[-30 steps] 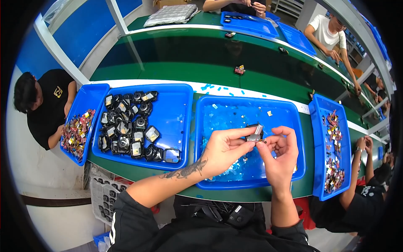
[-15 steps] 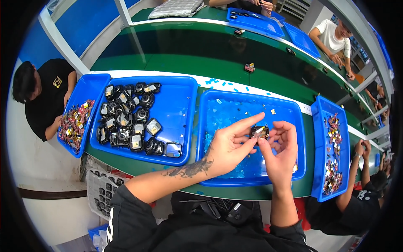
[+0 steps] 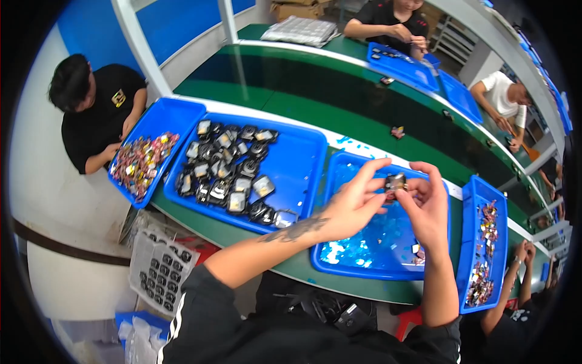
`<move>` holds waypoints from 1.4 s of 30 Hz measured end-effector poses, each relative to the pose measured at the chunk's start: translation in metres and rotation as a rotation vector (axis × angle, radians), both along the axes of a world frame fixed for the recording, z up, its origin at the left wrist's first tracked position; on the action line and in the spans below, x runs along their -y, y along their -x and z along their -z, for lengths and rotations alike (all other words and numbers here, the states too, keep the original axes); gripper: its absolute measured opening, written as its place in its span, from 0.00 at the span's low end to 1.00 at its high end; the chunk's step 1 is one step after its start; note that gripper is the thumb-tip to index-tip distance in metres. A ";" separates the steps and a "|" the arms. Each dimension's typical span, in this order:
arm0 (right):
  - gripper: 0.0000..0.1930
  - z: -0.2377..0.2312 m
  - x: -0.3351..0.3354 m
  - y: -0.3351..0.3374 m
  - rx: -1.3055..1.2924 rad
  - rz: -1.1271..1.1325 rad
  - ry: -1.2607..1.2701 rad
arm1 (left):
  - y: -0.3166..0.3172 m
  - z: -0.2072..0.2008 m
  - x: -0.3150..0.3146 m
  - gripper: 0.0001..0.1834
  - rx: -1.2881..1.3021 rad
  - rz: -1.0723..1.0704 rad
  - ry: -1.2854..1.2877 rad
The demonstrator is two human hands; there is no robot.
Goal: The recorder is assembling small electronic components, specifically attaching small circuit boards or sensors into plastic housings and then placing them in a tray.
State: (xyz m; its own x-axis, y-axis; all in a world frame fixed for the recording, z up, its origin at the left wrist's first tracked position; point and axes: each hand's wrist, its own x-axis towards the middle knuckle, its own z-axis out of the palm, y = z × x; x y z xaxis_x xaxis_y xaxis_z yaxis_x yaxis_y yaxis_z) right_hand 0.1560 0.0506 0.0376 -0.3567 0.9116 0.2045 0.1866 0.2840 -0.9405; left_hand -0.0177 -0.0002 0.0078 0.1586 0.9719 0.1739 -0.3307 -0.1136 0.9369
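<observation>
Over the middle blue tray (image 3: 339, 268), my right hand (image 3: 429, 203) pinches a small black electronic module (image 3: 396, 182) with a glossy face between thumb and fingers. Beside it is my left hand (image 3: 354, 209), its fingers stretched out and apart, the tips close to the module. Whether they touch it, I cannot tell. Scattered blue film pieces (image 3: 348, 252) lie in the tray below, with a few small reddish parts (image 3: 418, 252) near its right side, partly behind my right wrist.
Left of my hands, a blue tray (image 3: 312, 164) holds many black square housings (image 3: 221, 173). Blue bins of small coloured parts stand at far left (image 3: 194, 112) and right (image 3: 502, 242). Beyond runs a green conveyor (image 3: 315, 112) with single modules (image 3: 397, 132). Other people sit around it.
The view has shifted, so the trays sit farther right and slightly lower. The module has been raised and turned in my right hand, and my left fingers have drawn away from it.
</observation>
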 end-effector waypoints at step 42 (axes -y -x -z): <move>0.08 0.031 0.040 -0.108 0.932 0.240 -0.253 | -0.003 0.009 -0.025 0.15 -0.192 0.152 0.162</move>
State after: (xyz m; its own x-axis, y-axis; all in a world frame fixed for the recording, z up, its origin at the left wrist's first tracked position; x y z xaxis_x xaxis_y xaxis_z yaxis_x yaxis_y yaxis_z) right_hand 0.2642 0.0108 0.0064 -0.2853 0.9489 0.1347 0.8990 0.3137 -0.3055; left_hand -0.0144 0.0249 -0.0008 0.3195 0.9472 -0.0285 -0.1477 0.0795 0.9858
